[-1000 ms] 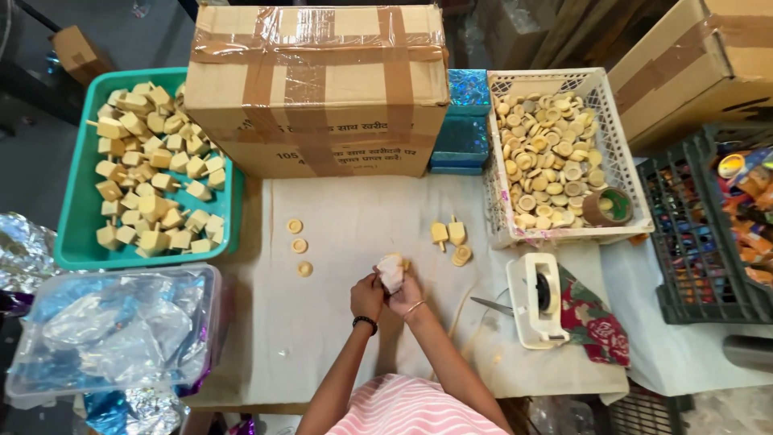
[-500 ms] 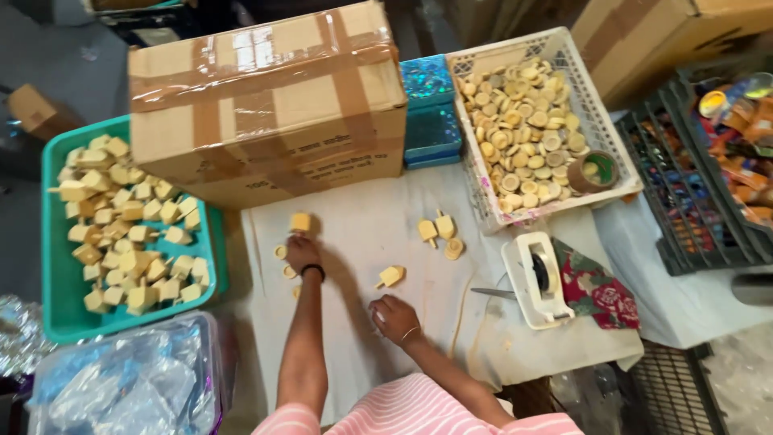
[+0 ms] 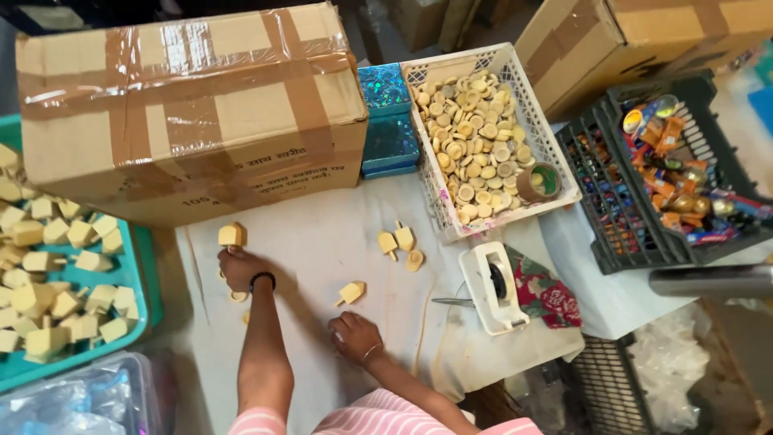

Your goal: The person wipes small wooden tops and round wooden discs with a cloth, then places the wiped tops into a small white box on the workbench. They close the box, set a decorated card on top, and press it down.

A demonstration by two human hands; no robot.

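Note:
My left hand is closed around the stem of a pale wooden spinning top, held just above the white-covered table near the big cardboard box. Resting on the table with curled fingers, my right hand holds nothing. A second wooden top lies on its side just beyond it. Two more tops and a round wooden cap lie further back. A small disc shows beside my left wrist.
A taped cardboard box stands at the back left. A green tray of wooden blocks is at the left. A white basket holds round caps and a tape roll. A tape dispenser, red cloth and dark crate are at the right.
My hands were together on one top a second ago. They parted: the left hand went left with a top, the right hand drew back and a top now lies on the table.

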